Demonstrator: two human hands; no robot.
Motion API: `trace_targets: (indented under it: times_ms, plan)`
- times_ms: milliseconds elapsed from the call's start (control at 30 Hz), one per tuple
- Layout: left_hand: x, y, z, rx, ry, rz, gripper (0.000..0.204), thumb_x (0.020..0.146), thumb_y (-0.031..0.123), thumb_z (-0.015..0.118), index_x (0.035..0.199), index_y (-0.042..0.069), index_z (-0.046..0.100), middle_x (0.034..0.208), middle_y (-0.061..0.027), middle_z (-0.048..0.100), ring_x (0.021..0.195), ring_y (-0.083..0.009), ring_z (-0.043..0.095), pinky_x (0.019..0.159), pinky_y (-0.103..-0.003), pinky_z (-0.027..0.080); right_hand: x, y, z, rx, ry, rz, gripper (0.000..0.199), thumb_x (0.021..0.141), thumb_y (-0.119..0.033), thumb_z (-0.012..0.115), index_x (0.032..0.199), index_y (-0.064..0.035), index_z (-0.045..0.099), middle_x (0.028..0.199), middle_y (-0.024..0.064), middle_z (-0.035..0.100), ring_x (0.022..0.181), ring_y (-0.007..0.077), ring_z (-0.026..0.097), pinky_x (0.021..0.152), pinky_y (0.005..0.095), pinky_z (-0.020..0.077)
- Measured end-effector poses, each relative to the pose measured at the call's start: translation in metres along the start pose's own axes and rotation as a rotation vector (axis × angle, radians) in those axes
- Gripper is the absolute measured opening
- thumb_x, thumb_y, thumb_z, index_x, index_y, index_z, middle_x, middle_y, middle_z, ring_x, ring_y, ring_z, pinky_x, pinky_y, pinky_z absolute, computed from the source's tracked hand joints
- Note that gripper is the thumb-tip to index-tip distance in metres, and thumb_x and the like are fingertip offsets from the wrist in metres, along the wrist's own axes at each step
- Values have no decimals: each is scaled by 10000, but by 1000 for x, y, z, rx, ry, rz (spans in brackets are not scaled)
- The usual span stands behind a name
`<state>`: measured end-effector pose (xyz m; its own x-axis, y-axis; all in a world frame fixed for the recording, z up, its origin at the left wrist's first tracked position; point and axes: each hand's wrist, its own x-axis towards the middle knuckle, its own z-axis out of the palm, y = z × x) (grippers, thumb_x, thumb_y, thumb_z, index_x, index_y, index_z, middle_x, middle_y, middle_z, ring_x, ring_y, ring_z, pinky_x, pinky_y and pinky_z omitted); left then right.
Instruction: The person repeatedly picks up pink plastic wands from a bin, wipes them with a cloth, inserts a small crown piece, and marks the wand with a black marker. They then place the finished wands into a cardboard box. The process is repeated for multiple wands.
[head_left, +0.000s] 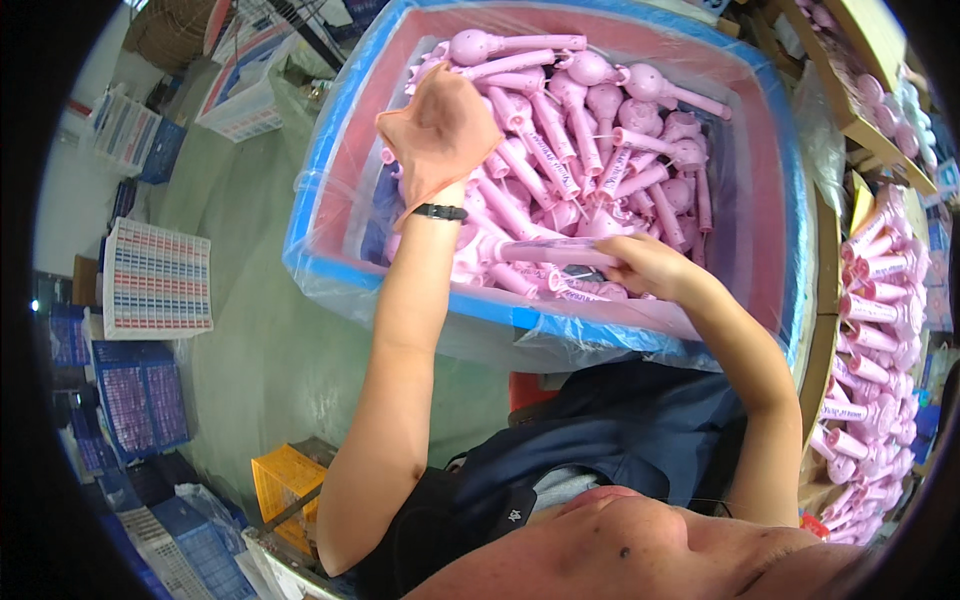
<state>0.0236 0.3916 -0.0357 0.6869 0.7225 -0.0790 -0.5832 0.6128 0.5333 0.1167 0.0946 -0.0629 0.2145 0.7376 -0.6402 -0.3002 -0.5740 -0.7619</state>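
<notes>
1. Currently the right grip is closed round one end of a pink wand, which lies nearly level just inside the near side of a blue-rimmed bin, its other end pointing left

2. The left grip, in a peach covering that looks like a glove, is over the bin's left part, with a black wristband below it; the fingers are hidden, so I cannot tell whether it grasps anything

3. Because the wand is held at one end only, it might twist or slip if that hold is slack

4. Other pink pieces lie crisscrossed in a heap; a round head could snag on a neighbouring handle, and a hasty pull could then drag others along or scuff them

5. A clear plastic liner hangs in folds over the near rim; a forearm brushing it could tug it out of place

6. The peach covering might likewise catch on a protruding part
</notes>
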Motion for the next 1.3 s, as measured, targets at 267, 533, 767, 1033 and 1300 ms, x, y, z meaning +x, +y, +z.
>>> trace_targets:
  times_ms: [267, 533, 767, 1033, 1300]
  plan:
    - [-49, -4, 55, 98, -154, -39, 272, 820, 293, 622, 968, 73, 564, 889, -50, 586, 831, -192, 608, 695, -330, 500, -227, 102, 7, 403, 352, -577, 519, 878, -244, 622, 1298, 26, 481, 830, 152, 683, 537, 154, 619, 462, 235, 466]
    - [-205, -154, 124, 538, -644, 158, 396, 817, 348, 673, 1067, 66, 554, 969, -111, 620, 895, -246, 626, 728, -376, 529, -246, 153, 51, 241, 585, -341, 540, 816, -101, 725, 1273, -37, 446, 802, 35, 590, 615, 122, 605, 576, 280, 520]
    - [-267, -205, 130, -80, -703, -673, 367, 867, 278, 633, 1132, 47, 524, 1022, -133, 599, 942, -301, 621, 812, -423, 535, -272, 197, 77, -634, 914, -73, 337, 827, -217, 672, 1010, -17, 471, 734, 225, 641, 670, 389, 665, 606, 473, 532]
    - [-269, -175, 150, 628, -1175, 502, 296, 843, 128, 604, 1081, -47, 595, 1029, -132, 626, 910, -226, 615, 902, -345, 483, -277, 224, 78, 208, 281, -223, 299, 787, -152, 766, 948, -52, 536, 749, 63, 636, 599, 213, 641, 558, 364, 505]
    - [-273, -169, 149, 336, -830, -415, 391, 816, 198, 651, 1105, -57, 587, 1029, -129, 648, 906, -238, 642, 875, -349, 529, -266, 228, 89, -18, 424, -458, 429, 734, -222, 799, 1034, -36, 555, 758, 69, 614, 648, 181, 616, 622, 351, 504]
